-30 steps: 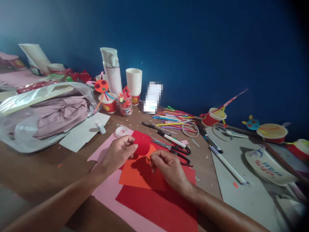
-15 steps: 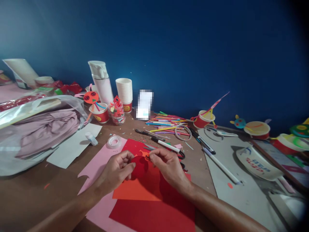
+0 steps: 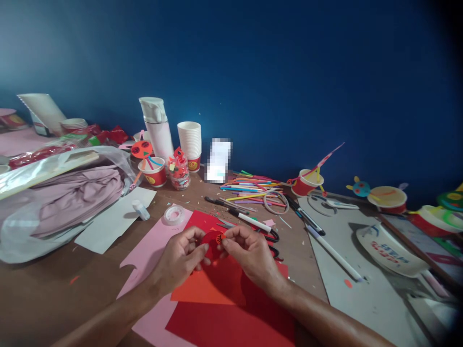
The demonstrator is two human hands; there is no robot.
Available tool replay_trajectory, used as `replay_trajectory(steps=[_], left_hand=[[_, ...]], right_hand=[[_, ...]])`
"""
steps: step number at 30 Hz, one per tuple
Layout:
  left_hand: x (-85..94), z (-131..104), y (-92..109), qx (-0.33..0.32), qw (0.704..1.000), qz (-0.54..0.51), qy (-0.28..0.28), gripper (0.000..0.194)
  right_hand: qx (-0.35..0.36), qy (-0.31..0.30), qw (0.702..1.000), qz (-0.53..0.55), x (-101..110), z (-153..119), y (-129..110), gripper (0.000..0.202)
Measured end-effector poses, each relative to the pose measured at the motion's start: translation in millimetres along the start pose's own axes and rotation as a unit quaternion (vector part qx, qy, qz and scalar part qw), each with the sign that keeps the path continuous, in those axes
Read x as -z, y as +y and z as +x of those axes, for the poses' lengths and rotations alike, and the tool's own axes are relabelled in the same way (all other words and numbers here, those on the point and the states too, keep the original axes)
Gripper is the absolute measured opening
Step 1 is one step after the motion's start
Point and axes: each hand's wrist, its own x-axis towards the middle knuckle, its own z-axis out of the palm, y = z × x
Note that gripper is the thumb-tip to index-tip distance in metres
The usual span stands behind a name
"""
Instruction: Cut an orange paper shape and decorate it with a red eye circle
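My left hand (image 3: pixel 186 258) pinches a round red paper disc (image 3: pixel 211 246) by its left side. Between the thumb and finger of my right hand (image 3: pixel 249 255) is a small orange paper piece (image 3: pixel 219 238) with black lines, which overlaps the disc's upper right. Both hands are over an orange sheet (image 3: pixel 206 289), which lies on red paper (image 3: pixel 235 323) and pink paper (image 3: pixel 144 246). Scissors (image 3: pixel 226 225) lie partly hidden behind my right hand.
A tape roll (image 3: pixel 174 215) and a glue bottle (image 3: pixel 140 210) lie left of the hands. Behind are colored sticks (image 3: pixel 253 185), a marker (image 3: pixel 255 222), stacked cups (image 3: pixel 190 144) and a phone (image 3: pixel 218 160). A fan-shaped paper piece (image 3: pixel 390 253) lies right.
The small orange piece has moved down and left onto the red disc, and my hands are closer together. The whole view has shifted slightly.
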Motion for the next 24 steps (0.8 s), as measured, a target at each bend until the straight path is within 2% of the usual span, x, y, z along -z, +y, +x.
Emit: replay_trajectory(steps=[10,15,19,24], left_hand=[[-5.9,-2,0,-0.040,0.999,0.026,-0.003,0.017],[-6.8,-2,0,-0.071,0.996,0.061,-0.002,0.018],[-7.2,-3,-1,-0.084,0.992,0.088,0.013,0.023],[-3.6,-2,-1,-0.058,0.995,0.082,0.019,0.025]], right_hand=[[-0.053,0.011,0.996,0.072,-9,1,0,0.026],[-0.055,0.030,0.997,0.052,-8,1,8,0.030],[-0.065,0.014,0.997,0.041,-10,0,13,0.029],[-0.057,-0.016,0.998,0.000,-5,1,10,0.027]])
